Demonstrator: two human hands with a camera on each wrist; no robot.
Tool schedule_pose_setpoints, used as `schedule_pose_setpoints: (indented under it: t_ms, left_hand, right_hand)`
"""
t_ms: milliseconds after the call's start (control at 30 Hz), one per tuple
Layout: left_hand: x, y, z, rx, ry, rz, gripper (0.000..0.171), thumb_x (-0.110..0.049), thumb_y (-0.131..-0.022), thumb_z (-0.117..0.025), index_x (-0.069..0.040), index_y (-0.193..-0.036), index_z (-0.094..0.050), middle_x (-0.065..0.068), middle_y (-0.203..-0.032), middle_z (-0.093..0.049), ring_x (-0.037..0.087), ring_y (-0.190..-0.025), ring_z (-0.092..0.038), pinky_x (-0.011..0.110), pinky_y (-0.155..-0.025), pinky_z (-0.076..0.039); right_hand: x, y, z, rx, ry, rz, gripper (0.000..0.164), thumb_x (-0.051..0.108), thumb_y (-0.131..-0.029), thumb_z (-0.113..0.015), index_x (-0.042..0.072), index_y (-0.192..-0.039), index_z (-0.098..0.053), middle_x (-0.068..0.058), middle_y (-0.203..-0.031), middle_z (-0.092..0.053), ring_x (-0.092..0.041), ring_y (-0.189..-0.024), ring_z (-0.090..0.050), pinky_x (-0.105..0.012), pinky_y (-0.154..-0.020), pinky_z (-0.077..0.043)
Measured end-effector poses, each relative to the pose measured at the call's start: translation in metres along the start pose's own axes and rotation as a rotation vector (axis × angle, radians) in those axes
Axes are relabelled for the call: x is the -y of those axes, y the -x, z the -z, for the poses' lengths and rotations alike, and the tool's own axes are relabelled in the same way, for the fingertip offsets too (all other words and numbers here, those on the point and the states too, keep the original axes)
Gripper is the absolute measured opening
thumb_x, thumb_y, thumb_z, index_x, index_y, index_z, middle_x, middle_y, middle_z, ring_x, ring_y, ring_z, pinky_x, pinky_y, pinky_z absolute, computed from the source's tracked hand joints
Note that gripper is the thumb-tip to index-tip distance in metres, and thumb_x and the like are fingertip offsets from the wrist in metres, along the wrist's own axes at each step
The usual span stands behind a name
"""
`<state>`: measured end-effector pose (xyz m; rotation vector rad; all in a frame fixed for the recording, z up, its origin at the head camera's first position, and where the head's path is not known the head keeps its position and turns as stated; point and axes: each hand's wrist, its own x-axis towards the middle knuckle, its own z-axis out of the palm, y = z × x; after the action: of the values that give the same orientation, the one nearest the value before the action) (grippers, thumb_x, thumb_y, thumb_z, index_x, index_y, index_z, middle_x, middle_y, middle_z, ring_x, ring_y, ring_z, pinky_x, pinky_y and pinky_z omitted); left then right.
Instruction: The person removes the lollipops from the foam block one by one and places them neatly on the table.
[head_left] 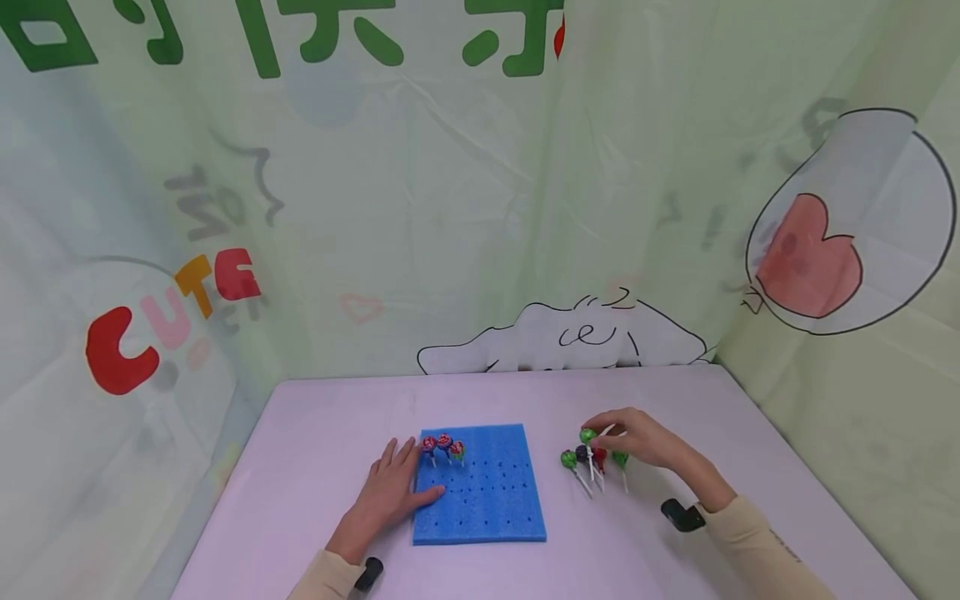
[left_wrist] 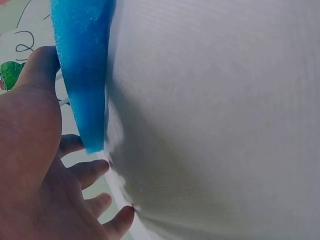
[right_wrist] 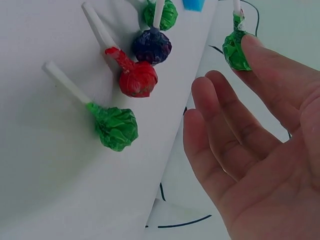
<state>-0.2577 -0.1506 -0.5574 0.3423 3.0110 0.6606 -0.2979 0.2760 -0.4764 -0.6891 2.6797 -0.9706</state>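
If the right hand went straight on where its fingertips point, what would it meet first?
Beyond the green lollipop it pinches, the right hand would likely meet the board near its far right corner; height is unclear, so it might pass over.

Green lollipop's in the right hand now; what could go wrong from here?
The right hand pinches the green lollipop by its wrapped head, so it might twist. The red lollipop lying close by could get knocked. The blue board has just the left hand at one side and might shift.
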Motion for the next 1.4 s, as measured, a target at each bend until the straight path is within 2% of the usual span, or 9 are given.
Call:
schedule_pose_setpoints:
  t_ms: [300,533,833,1000,1200,1400]
  left_hand:
    - [0.002,0.0,-0.002,-0.001,0.0,-0.002,0.094,-0.061,-0.087,-0.068,-0.004,-0.154,-0.037,0.019,-0.161,-0.034,0.046,-0.152,-0.02,0.068,-0.117,-0.023]
    - [0.005,0.0,-0.004,0.006,-0.002,0.004,0.095,-0.064,-0.087,-0.066,-0.005,-0.155,-0.036,0.018,-0.162,-0.033,0.045,-0.153,-0.019,0.067,-0.118,-0.023]
    - [0.009,-0.004,-0.006,0.004,-0.005,-0.001,0.095,-0.065,-0.087,-0.066,-0.005,-0.155,-0.036,0.017,-0.163,-0.033,0.045,-0.153,-0.017,0.067,-0.119,-0.022]
    - [0.012,-0.007,-0.009,0.006,-0.032,-0.003,0.097,-0.07,-0.087,-0.06,-0.007,-0.156,-0.034,0.015,-0.164,-0.031,0.042,-0.154,-0.016,0.064,-0.12,-0.022]
    - [0.01,-0.005,-0.004,0.001,-0.003,-0.02,0.097,-0.068,-0.087,-0.063,-0.003,-0.155,-0.036,0.018,-0.162,-0.034,0.045,-0.153,-0.018,0.066,-0.119,-0.023]
    - [0.007,-0.003,-0.002,0.006,-0.008,-0.013,0.095,-0.066,-0.088,-0.063,-0.004,-0.155,-0.036,0.018,-0.162,-0.034,0.045,-0.153,-0.018,0.065,-0.119,-0.023]
  right_hand:
    - [-0.007,0.003,0.006,0.022,-0.018,-0.012,0.034,0.018,-0.095,-0.069,-0.002,-0.123,-0.068,-0.015,-0.115,-0.073,-0.024,-0.096,-0.066,-0.026,-0.075,-0.057]
    - [-0.011,0.007,0.009,0.019,0.011,-0.019,0.036,0.018,-0.095,-0.069,-0.004,-0.123,-0.067,-0.014,-0.116,-0.073,-0.024,-0.098,-0.066,-0.021,-0.076,-0.054]
    - [-0.016,0.011,0.016,0.017,0.006,-0.034,0.034,0.017,-0.095,-0.069,-0.002,-0.123,-0.068,-0.015,-0.116,-0.072,-0.024,-0.098,-0.066,-0.021,-0.076,-0.054]
    - [-0.022,0.013,0.017,0.014,0.016,-0.064,0.032,0.015,-0.094,-0.07,-0.002,-0.121,-0.069,-0.015,-0.115,-0.073,-0.022,-0.095,-0.066,-0.021,-0.074,-0.054]
    - [-0.029,0.017,0.019,0.007,0.033,-0.1,0.032,0.015,-0.093,-0.071,-0.001,-0.121,-0.069,-0.012,-0.111,-0.073,-0.019,-0.093,-0.065,-0.021,-0.073,-0.054]
    - [-0.034,0.02,0.023,0.007,0.049,-0.1,0.033,0.015,-0.093,-0.071,-0.002,-0.121,-0.069,-0.012,-0.109,-0.073,-0.018,-0.093,-0.065,-0.021,-0.074,-0.054]
